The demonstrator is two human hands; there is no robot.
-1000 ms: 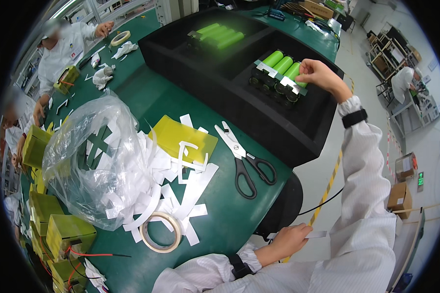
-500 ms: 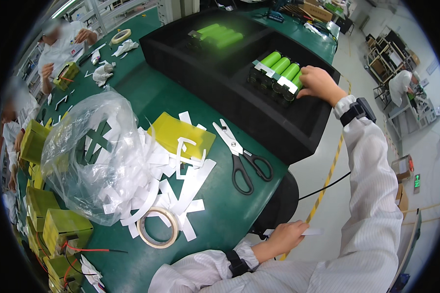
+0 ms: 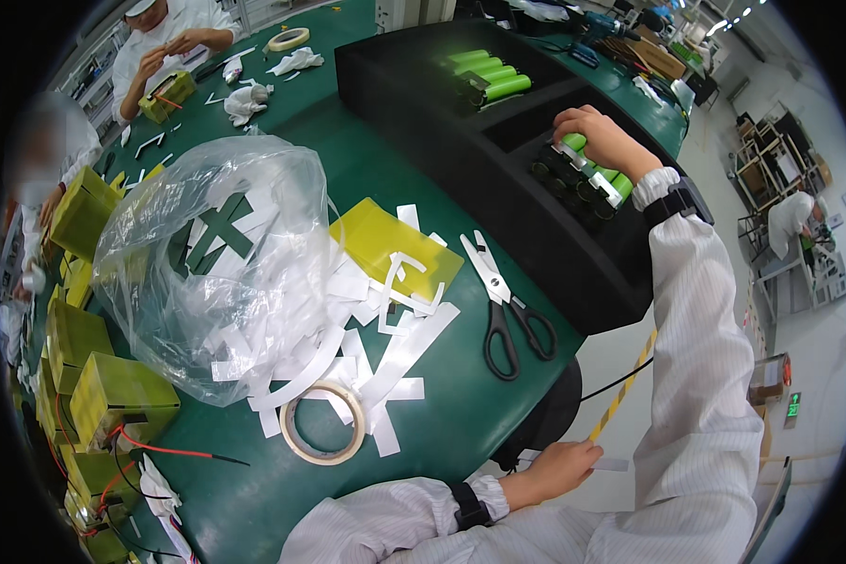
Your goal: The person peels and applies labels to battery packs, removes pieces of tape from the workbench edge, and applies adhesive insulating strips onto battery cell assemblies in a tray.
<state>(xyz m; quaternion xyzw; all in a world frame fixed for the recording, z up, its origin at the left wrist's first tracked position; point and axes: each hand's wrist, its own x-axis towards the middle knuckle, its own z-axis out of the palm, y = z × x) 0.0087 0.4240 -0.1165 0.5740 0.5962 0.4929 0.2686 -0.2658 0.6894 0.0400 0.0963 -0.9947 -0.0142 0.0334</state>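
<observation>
My right hand [image 3: 600, 139] curls its fingers over the upper left end of a battery pack [image 3: 587, 185] made of green cylindrical cells with black end holders and white strips. That pack sits in the right compartment of a black foam tray [image 3: 461, 183]; my fingers hide some of its cells. Low in front of me, my left hand [image 3: 556, 470] is closed around a white strip [image 3: 613, 464], which sticks out on both sides of the fist. Another pack of green cells [image 3: 489, 75] lies in the tray's far left compartment, slightly hazed.
On the green table [image 3: 442, 414] lie black-handled scissors [image 3: 508, 315], a tape roll [image 3: 321, 423], a yellow sheet [image 3: 395, 246], white strips and a clear plastic bag [image 3: 207, 273]. Yellow-wrapped packs [image 3: 122, 399] with wires line the left edge. Co-workers [image 3: 164, 47] sit across the table.
My right hand has shifted from the pack's right end to its upper left end. My left hand stays low with the white strip. The whole view has turned a little.
</observation>
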